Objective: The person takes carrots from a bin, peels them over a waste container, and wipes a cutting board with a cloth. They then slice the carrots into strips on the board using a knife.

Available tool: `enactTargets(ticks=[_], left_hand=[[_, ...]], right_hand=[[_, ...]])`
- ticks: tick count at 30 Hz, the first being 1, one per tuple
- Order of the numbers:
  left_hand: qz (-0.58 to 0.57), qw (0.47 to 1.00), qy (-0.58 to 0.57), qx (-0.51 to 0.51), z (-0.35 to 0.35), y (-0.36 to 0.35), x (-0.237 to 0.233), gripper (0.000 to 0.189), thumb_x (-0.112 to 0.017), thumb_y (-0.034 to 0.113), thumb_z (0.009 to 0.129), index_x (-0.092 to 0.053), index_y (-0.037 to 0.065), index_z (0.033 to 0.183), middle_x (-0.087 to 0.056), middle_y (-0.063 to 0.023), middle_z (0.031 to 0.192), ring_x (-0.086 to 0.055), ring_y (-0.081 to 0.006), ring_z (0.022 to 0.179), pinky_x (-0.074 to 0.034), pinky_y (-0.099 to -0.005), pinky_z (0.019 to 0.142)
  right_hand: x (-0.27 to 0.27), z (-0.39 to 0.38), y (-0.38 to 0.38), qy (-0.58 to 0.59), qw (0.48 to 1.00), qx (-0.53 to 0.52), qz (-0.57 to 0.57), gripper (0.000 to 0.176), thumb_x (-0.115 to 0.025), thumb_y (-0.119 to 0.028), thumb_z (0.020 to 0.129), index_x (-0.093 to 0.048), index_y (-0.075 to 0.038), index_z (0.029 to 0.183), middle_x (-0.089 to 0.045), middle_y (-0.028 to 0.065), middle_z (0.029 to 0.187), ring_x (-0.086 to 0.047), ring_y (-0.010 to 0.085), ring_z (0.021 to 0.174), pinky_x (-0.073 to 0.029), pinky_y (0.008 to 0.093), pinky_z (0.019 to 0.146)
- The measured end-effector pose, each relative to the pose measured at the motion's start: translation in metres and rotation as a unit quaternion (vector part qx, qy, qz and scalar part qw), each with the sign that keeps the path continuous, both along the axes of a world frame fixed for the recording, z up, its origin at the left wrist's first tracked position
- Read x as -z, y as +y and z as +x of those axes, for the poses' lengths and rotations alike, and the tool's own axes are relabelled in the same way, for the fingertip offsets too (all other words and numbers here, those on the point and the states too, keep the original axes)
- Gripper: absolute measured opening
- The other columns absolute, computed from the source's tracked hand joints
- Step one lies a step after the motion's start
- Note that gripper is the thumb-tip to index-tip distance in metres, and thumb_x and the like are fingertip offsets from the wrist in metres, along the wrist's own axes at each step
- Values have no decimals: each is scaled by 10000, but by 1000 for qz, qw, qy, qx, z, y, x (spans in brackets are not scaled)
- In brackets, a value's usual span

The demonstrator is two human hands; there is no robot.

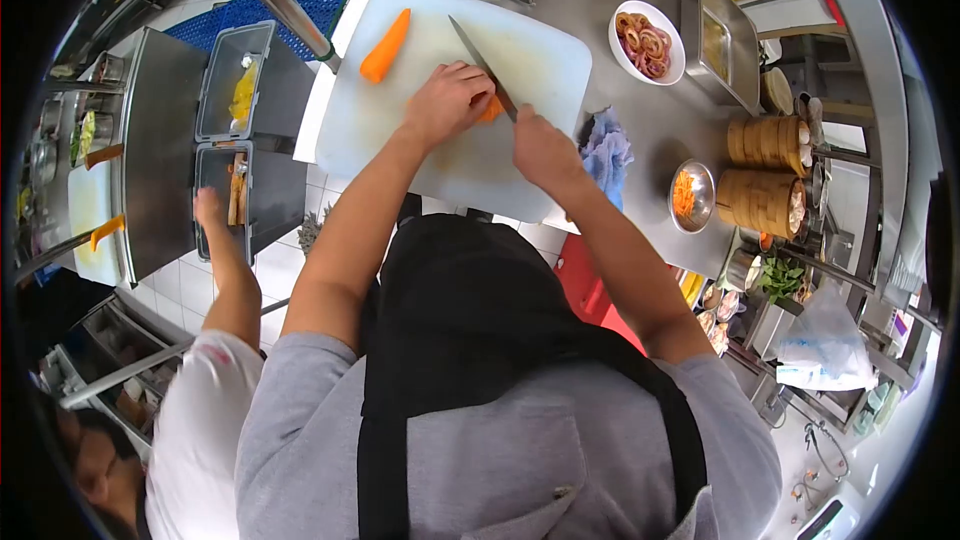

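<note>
On the white cutting board [420, 15], my left hand [450, 103] is closed with bent fingers over a piece of orange carrot [490, 110], mostly hidden by the fingers. My right hand [545, 152] wraps round the handle of a kitchen knife [477, 52]. Its blade runs past the left fingertips, beside the carrot piece, and points to the upper left of the board. A longer peeled carrot piece [386, 48] lies apart near the board's left edge.
Right of the board are a crumpled blue cloth [605, 152], a metal bowl of carrot shreds [683, 196] and a white bowl of onion rings [645, 43]. Bamboo steamers [757, 202] stand farther right. At left, a co-worker's arm [232, 280] is near grey bins [203, 130].
</note>
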State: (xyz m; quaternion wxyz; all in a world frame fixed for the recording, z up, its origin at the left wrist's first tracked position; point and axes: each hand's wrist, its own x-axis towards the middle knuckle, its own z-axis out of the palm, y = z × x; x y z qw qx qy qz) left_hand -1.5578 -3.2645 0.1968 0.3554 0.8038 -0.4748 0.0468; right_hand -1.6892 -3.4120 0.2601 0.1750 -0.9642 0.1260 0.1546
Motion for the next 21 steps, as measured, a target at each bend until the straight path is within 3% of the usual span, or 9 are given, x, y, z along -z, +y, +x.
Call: enactTargets(ticks=[2, 8, 12, 14, 15, 18, 21], left_hand=[[-15, 1000, 1, 4, 4, -1, 11, 121, -704, 84, 805, -663, 118, 914, -670, -5, 965, -608, -221, 953, -471, -365, 853], [-18, 1000, -4, -1, 4, 0, 6, 113, -699, 77, 797, -647, 111, 892, -660, -5, 943, -606, -219, 947, -479, -364, 839], [6, 1000, -13, -3, 4, 1, 1, 120, -700, 66, 793, -647, 104, 894, -657, -13, 950, -602, -237, 948, -483, -366, 849], [-32, 999, 23, 12, 2, 2, 8, 123, -698, 51, 790, -642, 93, 891, -650, -22, 948, -597, -247, 939, -485, -372, 850], [-33, 999, 24, 9, 2, 2, 7, 123, -698, 51, 790, -642, 93, 891, -650, -22, 948, -597, -247, 939, -485, -372, 850], [-28, 999, 17, 8, 3, 3, 0, 109, -688, 28, 790, -633, 73, 872, -633, -38, 924, -584, -258, 907, -485, -371, 844], [-45, 999, 6, 18, 5, 3, 1, 99, -675, 6, 790, -631, 60, 861, -616, -56, 901, -570, -272, 884, -485, -365, 839]], right_hand=[[-36, 2, 2, 90, 996, 9, -4, 199, -472, -59, 934, -470, 53, 1098, -663, 316, 1028, -688, 477, 974, -565, 543, 836], [10, 3, 2, 28, 999, 8, -14, 220, -477, -55, 933, -466, 54, 1124, -664, 318, 1037, -685, 481, 982, -554, 546, 852], [-35, 10, 5, 69, 997, -18, -6, 226, -486, -47, 929, -457, 55, 1129, -654, 320, 1070, -685, 485, 979, -560, 540, 838], [-26, -9, 8, 93, 996, 9, -15, 219, -489, -38, 922, -469, 58, 1119, -653, 325, 1065, -685, 486, 964, -559, 542, 832], [4, -14, 4, 51, 998, 4, -20, 215, -493, -47, 927, -471, 68, 1108, -662, 322, 1037, -689, 483, 949, -559, 542, 828], [6, 7, 3, 10, 1000, -9, -9, 239, -505, -50, 928, -460, 72, 1129, -659, 325, 1032, -694, 477, 950, -564, 532, 833], [-41, 14, 6, 91, 996, -22, -7, 238, -500, -39, 924, -457, 71, 1130, -657, 316, 1041, -691, 485, 949, -563, 533, 835]])
